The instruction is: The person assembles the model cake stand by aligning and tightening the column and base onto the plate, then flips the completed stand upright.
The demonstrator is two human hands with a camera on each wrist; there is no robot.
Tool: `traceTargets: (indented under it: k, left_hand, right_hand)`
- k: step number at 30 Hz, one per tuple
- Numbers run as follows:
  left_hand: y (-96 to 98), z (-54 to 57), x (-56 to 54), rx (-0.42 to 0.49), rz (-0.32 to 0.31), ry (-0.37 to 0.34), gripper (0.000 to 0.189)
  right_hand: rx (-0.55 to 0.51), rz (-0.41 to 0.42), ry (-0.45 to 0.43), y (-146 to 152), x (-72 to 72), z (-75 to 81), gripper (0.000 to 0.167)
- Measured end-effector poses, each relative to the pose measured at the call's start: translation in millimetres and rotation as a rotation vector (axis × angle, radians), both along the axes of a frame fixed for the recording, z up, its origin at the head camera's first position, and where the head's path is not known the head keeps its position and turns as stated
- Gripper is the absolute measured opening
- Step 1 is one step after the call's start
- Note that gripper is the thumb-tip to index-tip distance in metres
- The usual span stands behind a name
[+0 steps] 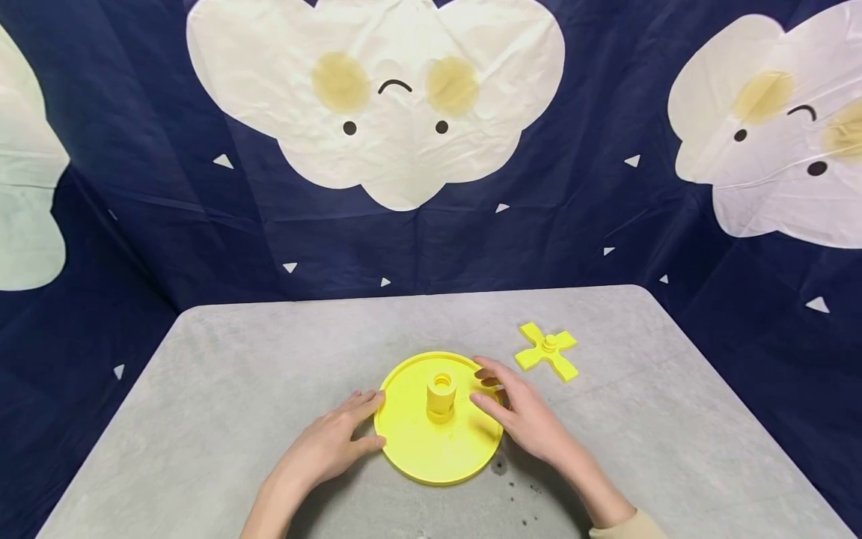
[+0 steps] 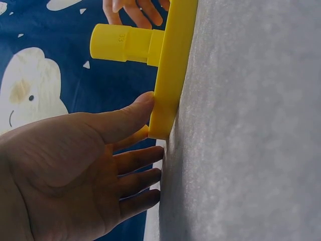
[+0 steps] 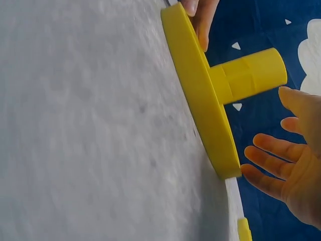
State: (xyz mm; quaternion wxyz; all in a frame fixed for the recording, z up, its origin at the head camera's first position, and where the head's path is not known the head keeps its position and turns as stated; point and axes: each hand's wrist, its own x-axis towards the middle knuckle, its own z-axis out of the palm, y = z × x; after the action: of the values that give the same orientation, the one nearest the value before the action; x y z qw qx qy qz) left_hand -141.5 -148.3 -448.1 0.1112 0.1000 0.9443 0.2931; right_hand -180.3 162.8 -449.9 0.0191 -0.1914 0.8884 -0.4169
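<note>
A round yellow tray-like disc [image 1: 411, 442] with a raised rim lies flat on the grey table. From its middle rises a hollow yellow post [image 1: 441, 397], marked with a small number in the left wrist view. At the disc's left edge, my left hand [image 1: 330, 442] touches the rim [image 2: 173, 75] with thumb and fingertips, its fingers spread and fairly straight. My right hand [image 1: 525, 412] hovers over the right part of the disc, fingers loosely bent and holding nothing. In the right wrist view its fingers [image 3: 271, 155] stand beside the post and rim.
Behind and right of the disc lies a yellow cross-shaped piece [image 1: 548, 350] with a short round stub at its centre. A dark blue cloth [image 1: 417, 254] with white clouds hangs behind the grey table [image 1: 222, 374]. Dark marks dot the tabletop near the right forearm.
</note>
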Motion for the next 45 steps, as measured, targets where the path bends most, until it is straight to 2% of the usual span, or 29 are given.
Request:
traceTargets:
  k: [8,22,36,45]
  left_hand:
    - [-0.8,0.8,0.1,0.001,0.000,-0.011,0.069]
    - [-1.4,-1.6,0.4,0.002,0.002,-0.031,0.068]
    - [-1.3,-0.3,0.3,0.006,0.006,-0.022,0.067]
    - [-1.1,0.5,0.3,0.011,0.013,-0.018,0.067]
  right_hand:
    - [0.073,-0.009,0.050,19,-5.9,1.0,0.058]
    - [0.166,-0.137,0.238,62,-17.4,-1.3,0.046]
    - [0.329,-0.269,0.300,94,-37.1,3.1,0.040]
    - [0.383,-0.292,0.289,110,-46.8,-0.2,0.040]
